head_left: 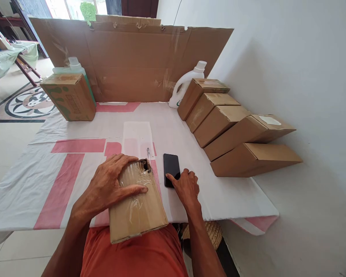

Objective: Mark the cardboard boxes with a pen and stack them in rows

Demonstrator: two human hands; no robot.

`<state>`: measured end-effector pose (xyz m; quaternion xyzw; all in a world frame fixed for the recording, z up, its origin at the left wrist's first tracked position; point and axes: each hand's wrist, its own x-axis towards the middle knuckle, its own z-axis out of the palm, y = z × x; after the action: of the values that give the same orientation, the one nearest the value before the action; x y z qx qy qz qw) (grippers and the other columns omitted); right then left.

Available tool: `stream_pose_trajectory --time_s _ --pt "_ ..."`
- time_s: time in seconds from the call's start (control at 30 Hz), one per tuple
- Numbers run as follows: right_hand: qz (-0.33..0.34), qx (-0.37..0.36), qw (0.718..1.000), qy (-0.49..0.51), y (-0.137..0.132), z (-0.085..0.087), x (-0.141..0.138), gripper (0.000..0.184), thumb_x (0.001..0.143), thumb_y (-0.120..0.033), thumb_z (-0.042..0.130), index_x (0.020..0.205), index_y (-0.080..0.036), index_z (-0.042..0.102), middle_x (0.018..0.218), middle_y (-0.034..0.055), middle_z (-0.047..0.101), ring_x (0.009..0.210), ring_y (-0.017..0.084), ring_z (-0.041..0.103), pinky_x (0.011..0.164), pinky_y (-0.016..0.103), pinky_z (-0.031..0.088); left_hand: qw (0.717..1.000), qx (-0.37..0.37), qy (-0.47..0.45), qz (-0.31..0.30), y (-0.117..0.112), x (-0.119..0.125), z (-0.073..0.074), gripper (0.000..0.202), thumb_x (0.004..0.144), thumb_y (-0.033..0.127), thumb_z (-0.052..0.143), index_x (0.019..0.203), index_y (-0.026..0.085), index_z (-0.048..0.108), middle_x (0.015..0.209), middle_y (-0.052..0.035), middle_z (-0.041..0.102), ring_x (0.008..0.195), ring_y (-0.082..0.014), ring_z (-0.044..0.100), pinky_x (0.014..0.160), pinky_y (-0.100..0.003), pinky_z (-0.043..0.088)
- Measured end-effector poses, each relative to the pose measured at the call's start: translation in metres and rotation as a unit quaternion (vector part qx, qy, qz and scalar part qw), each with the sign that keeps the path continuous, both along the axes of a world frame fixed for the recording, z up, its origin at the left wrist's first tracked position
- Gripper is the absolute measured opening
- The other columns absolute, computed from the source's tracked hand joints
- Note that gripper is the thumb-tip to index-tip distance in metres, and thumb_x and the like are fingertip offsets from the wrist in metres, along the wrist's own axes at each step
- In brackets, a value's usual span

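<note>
My left hand grips a small cardboard box, its thumb across the taped top face and its fingers along the far left edge. That box tilts over the table's near edge, close to my lap, and has a ragged dark hole at its far corner. My right hand is beside a black smartphone lying flat on the cloth. Its thumb reaches over the phone's lower part, while the other fingers are bent and apart from the thumb. Just beyond the box, a pen lies by a sheet of paper.
Several cardboard boxes stand in a row at right, near the wall. Behind them is a white jug. Another box and a pale green bottle stand far left. A large cardboard sheet backs the cloth-covered table.
</note>
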<state>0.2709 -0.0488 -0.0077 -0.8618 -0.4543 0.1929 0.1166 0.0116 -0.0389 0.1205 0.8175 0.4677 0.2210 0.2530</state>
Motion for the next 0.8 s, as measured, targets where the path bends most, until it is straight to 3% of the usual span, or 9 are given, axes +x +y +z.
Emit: stream_pose_trajectory --time_s 0.13,0.27,0.37,0.43,0.57,0.7,0.77,0.8 --pt "-0.028 0.017 0.996 0.085 0.003 -0.014 0.014 0.051 0.084 -0.044 0.073 0.117 -0.007 0.061 0.125 0.031 0.067 0.118 0.044 0.064 0.091 0.048 0.051 1.0 0.0 -0.002 0.0 -0.001 0.001 0.0 0.058 0.082 0.06 0.08 0.127 0.027 0.065 0.123 -0.0047 0.072 0.109 -0.0278 0.068 0.094 -0.041 0.054" --pt "-0.012 0.074 0.97 0.23 0.005 -0.023 0.013 0.035 0.081 -0.044 0.067 0.101 -0.015 0.067 0.102 0.0161 0.078 0.1 0.036 0.072 0.084 0.044 0.056 1.0 -0.005 -0.007 0.006 -0.003 0.002 -0.001 0.059 0.081 0.059 0.082 0.128 0.027 0.064 0.125 -0.0053 0.071 0.113 -0.0284 0.067 0.098 -0.043 0.053" --pt "0.001 0.122 0.934 0.336 -0.005 -0.017 0.006 0.042 0.088 -0.048 0.057 0.113 -0.016 0.066 0.107 0.0106 0.08 0.097 0.029 0.076 0.083 0.04 0.06 1.0 -0.008 -0.01 0.008 -0.003 0.001 -0.001 0.059 0.081 0.058 0.082 0.129 0.028 0.064 0.125 -0.0053 0.071 0.114 -0.0287 0.067 0.098 -0.043 0.053" --pt "-0.015 0.154 0.884 0.441 -0.016 0.0 0.001 0.048 0.089 -0.051 0.06 0.123 -0.017 0.062 0.119 0.0119 0.078 0.099 0.028 0.078 0.086 0.042 0.062 1.0 -0.012 -0.011 0.006 -0.003 0.002 -0.001 0.058 0.082 0.057 0.082 0.128 0.028 0.064 0.125 -0.0053 0.072 0.113 -0.0286 0.067 0.097 -0.043 0.053" --pt "-0.058 0.209 0.718 0.662 -0.04 0.057 -0.003 0.052 0.081 -0.044 0.083 0.125 -0.021 0.066 0.135 0.0141 0.072 0.101 0.03 0.079 0.092 0.047 0.063 1.0 -0.007 -0.014 -0.006 -0.005 0.004 0.0 0.058 0.082 0.058 0.082 0.129 0.029 0.064 0.124 -0.0049 0.071 0.112 -0.0285 0.067 0.096 -0.043 0.053" --pt "0.016 0.221 0.638 0.737 -0.066 0.109 -0.006 0.036 0.089 -0.037 0.079 0.122 -0.025 0.073 0.13 0.0137 0.075 0.094 0.027 0.079 0.081 0.041 0.066 1.0 -0.001 -0.019 -0.024 -0.011 0.005 0.0 0.059 0.083 0.058 0.081 0.132 0.031 0.062 0.123 -0.0035 0.07 0.111 -0.0276 0.066 0.096 -0.042 0.052" --pt "0.067 0.176 0.599 0.778 -0.078 0.121 -0.013 0.036 0.094 -0.049 0.071 0.118 -0.023 0.077 0.119 0.0154 0.079 0.091 0.027 0.079 0.078 0.039 0.065 0.999 0.002 -0.024 -0.032 -0.014 0.005 0.001 0.058 0.083 0.057 0.081 0.132 0.032 0.062 0.122 -0.0027 0.07 0.111 -0.027 0.066 0.096 -0.041 0.051" --pt "0.087 0.147 0.578 0.798 -0.083 0.124 -0.018 0.045 0.095 -0.058 0.065 0.117 -0.021 0.078 0.115 0.0163 0.079 0.09 0.027 0.079 0.079 0.039 0.064 0.999 0.004 -0.027 -0.033 -0.015 0.005 0.001 0.056 0.084 0.055 0.081 0.131 0.032 0.062 0.12 -0.0024 0.07 0.11 -0.0266 0.066 0.095 -0.04 0.051"
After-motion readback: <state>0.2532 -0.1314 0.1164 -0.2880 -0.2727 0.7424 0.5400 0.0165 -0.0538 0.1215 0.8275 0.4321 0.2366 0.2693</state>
